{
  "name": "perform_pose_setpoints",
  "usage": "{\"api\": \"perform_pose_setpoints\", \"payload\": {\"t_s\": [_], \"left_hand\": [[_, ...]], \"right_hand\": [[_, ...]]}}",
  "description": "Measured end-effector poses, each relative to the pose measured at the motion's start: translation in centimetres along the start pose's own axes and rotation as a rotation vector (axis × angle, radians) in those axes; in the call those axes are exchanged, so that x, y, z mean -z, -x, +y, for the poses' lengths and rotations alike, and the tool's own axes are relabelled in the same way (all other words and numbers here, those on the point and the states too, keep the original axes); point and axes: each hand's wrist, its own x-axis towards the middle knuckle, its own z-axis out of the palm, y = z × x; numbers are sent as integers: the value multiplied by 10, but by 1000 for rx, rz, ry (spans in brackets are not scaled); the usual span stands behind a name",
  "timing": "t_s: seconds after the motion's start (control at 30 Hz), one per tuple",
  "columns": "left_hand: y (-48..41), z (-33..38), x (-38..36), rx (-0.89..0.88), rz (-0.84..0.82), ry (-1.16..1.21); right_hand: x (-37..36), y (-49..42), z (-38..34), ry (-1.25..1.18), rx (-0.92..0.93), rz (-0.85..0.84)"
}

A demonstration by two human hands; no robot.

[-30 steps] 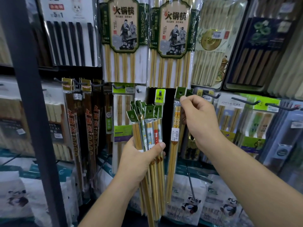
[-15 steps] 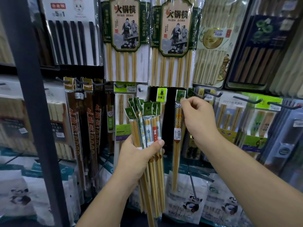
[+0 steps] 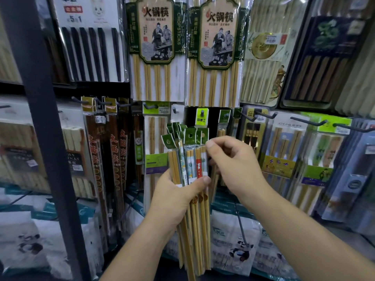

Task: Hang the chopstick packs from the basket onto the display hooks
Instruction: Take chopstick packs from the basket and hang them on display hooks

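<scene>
Green header cards (image 3: 190,135) fan out at the top of the bundle of chopstick packs (image 3: 189,165). My left hand (image 3: 172,199) grips the bundle around its middle, thumb (image 3: 203,180) pressed across the clear wrappers, the sticks hanging down below my fist. My right hand (image 3: 237,167) is at the bundle's upper right edge, fingers curled, one fingertip level with the nearest card. Whether it has closed on a pack I cannot tell, since my own knuckles hide the contact.

Just above and right of the bundle, a slim hung pack (image 3: 224,117) with the same green header sits on the display. Farther right of the bundle, dark display hooks (image 3: 308,121) jut out over boxed sets. Directly above the bundle hang two large hot-pot chopstick packs (image 3: 156,47). Left of it are dark pairs with red lettering (image 3: 114,151) and a black upright post (image 3: 40,118), and below it are panda-printed bags (image 3: 237,246). The basket is out of frame.

By my reading, the step in hand is drawing the next pack out of the bundle for hanging. Several packs are in my left hand, so the job looks well short of done. The next move calls for peeling one header card clear of its neighbours, then lining its punched hole up with a hook tip above and right of the bundle and sliding it on. The wrappers look slick, so my left grip needs to be firm as one comes free.
</scene>
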Motion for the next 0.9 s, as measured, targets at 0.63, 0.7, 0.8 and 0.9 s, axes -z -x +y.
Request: {"api": "perform_pose_setpoints", "payload": {"t_s": [0.63,0.7,0.8,0.9], "left_hand": [[3,1,2,28,28,38],[3,1,2,23,19,25],[2,0,3,23,20,29],[1,-1,3,25,22,35]], "right_hand": [[10,-33,-13,-148,-60,300],[10,-34,-12,-150,-71,312],[10,-36,-7,-126,-75,318],[10,-39,-2,-87,-80,323]]}}
